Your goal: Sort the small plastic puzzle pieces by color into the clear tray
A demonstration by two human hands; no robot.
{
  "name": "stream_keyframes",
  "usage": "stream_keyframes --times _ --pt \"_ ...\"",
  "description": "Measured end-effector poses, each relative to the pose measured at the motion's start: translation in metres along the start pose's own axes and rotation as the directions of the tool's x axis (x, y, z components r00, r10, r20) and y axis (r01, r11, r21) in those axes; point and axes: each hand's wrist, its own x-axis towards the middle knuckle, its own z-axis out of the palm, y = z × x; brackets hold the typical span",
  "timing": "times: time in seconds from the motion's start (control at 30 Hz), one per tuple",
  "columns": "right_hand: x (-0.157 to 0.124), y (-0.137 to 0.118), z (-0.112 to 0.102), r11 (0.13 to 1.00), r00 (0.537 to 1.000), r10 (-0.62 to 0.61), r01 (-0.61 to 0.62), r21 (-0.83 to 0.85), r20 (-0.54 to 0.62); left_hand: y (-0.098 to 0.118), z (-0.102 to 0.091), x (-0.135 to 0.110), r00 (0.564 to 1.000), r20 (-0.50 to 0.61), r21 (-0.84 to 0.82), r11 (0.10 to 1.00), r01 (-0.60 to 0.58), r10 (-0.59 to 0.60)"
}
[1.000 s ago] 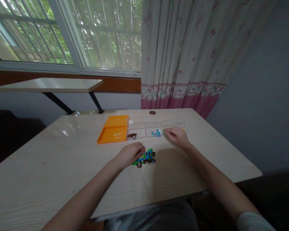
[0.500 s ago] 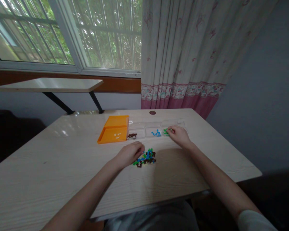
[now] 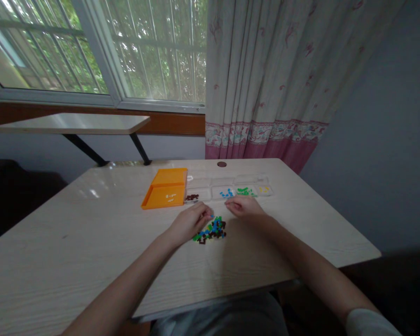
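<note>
A small heap of mixed blue, green and dark brown pieces lies on the pale wooden table. My left hand rests at the heap's left edge with its fingers curled in a pinch around a tiny piece. My right hand hovers just beyond the heap, fingers curled down, and what they hold is hidden. Behind the hands a clear sorting tray holds brown pieces, blue pieces, green pieces and yellow pieces in separate compartments.
An orange lid lies open at the tray's left end. A round cable hole sits near the table's far edge. Behind are a window, a floral curtain and a narrow shelf.
My right hand has pulled back from the green compartment of the tray toward the heap, leaving green pieces in view. My left hand has stayed at the heap.
</note>
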Motion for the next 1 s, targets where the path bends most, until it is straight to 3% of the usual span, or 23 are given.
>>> stream_keyframes --times 0.07,0.2,0.67,0.77,0.87,1.0 --pt "-0.002 -0.018 0.009 0.996 0.995 -0.082 0.081 0.028 0.056 0.003 0.0 0.0 1.0 -0.024 -0.014 1.0 -0.017 0.017" --pt "-0.006 -0.035 0.02 0.994 0.994 -0.109 0.109 0.012 0.009 0.003 0.001 0.0 0.998 -0.041 -0.029 0.999 -0.042 0.04" --pt "-0.006 -0.031 0.017 0.986 0.985 -0.15 0.155 0.06 -0.08 0.004 0.0 0.001 0.998 -0.027 -0.057 0.997 -0.054 0.053" --pt "-0.004 -0.026 0.011 0.984 0.969 -0.145 0.163 0.077 -0.2 0.001 -0.001 0.001 0.997 -0.039 -0.051 0.996 -0.07 0.068" --pt "-0.001 -0.025 0.003 0.985 0.924 -0.12 0.156 0.072 -0.363 -0.002 -0.001 0.0 0.993 0.041 0.005 0.994 -0.113 0.113" --pt "0.0 -0.028 -0.006 0.986 0.876 -0.135 0.166 0.028 -0.463 -0.004 0.001 -0.002 0.984 0.149 0.139 0.983 -0.119 0.098"
